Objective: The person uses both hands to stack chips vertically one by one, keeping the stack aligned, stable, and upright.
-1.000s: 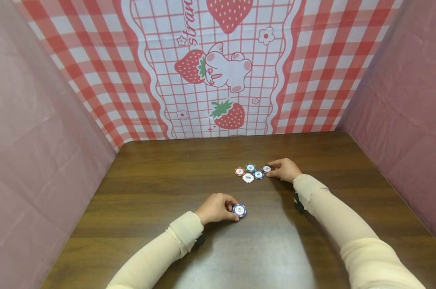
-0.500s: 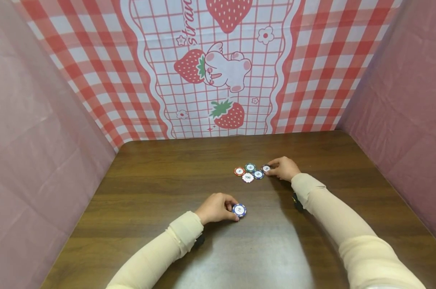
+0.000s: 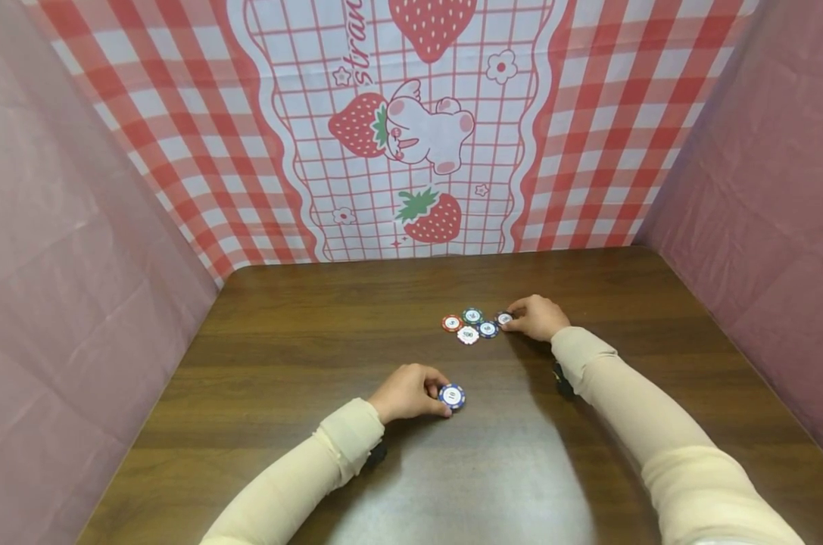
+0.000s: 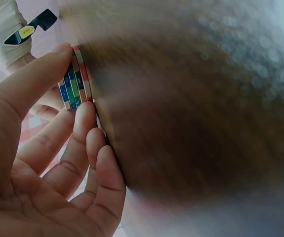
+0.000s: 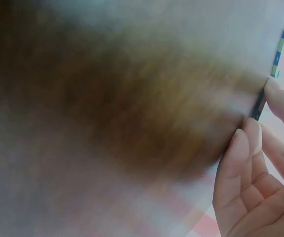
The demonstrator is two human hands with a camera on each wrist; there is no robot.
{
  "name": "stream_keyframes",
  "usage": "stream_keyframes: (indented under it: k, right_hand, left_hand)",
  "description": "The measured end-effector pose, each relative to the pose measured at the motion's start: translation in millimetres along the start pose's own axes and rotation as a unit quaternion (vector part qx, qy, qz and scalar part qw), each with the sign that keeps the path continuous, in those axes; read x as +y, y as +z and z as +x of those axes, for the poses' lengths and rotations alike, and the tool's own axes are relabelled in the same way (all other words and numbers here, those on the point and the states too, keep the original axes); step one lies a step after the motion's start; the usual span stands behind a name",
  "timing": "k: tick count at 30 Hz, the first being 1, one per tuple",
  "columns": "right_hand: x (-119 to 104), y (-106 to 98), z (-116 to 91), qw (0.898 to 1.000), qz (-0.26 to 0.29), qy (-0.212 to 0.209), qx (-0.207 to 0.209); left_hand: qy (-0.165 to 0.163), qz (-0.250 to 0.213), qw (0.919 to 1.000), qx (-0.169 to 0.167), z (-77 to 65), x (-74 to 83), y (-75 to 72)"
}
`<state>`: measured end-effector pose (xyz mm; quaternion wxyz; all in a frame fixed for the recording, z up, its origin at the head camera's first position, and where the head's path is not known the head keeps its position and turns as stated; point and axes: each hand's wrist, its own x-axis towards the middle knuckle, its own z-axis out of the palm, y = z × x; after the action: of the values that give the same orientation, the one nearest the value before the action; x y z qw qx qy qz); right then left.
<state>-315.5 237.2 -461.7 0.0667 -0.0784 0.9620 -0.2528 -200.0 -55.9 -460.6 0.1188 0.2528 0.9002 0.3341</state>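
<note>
My left hand (image 3: 409, 393) pinches a short stack of poker chips (image 3: 452, 396) low over the middle of the table. A blue chip marked 10 tops the stack, and green and red edges show under it in the left wrist view (image 4: 75, 81). Farther back, my right hand (image 3: 539, 318) holds a black poker chip (image 3: 503, 319) by its rim between thumb and fingers, flat at the table. Left of that chip lie a blue chip (image 3: 487, 329), a green chip (image 3: 472, 316), a white chip marked 500 (image 3: 468, 334) and a red chip (image 3: 452, 323), grouped close together.
The brown wood-grain table (image 3: 282, 341) has its back edge against a red-checked strawberry cloth (image 3: 411, 151). Pink cloth walls (image 3: 63, 265) rise at both sides. Dark wrist cameras sit under both cream sleeves (image 3: 646, 409).
My right hand has shifted the black chip very slightly, first left, then back to the right. The left hand and its stack stay in place.
</note>
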Motion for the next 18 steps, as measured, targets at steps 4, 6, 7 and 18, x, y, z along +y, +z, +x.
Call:
stream_keyframes:
  k: [4, 6, 7, 18]
  right_hand:
    - [1, -1, 0, 1.0, 0.021, 0.011, -0.015]
    - [1, -2, -2, 0.999, 0.029, 0.013, -0.018]
    - [1, -3, -3, 0.999, 0.033, 0.012, -0.018]
    - [-5, -9, -13, 0.997, 0.074, 0.007, 0.008]
  left_hand:
    - [0.0, 0.002, 1.0, 0.0, -0.1, 0.4, -0.2]
    - [-0.001, 0.002, 1.0, 0.0, -0.1, 0.6, -0.4]
    - [-0.002, 0.002, 1.0, -0.001, -0.1, 0.7, -0.6]
    - [-0.006, 0.002, 1.0, -0.001, -0.4, 1.2, -1.0]
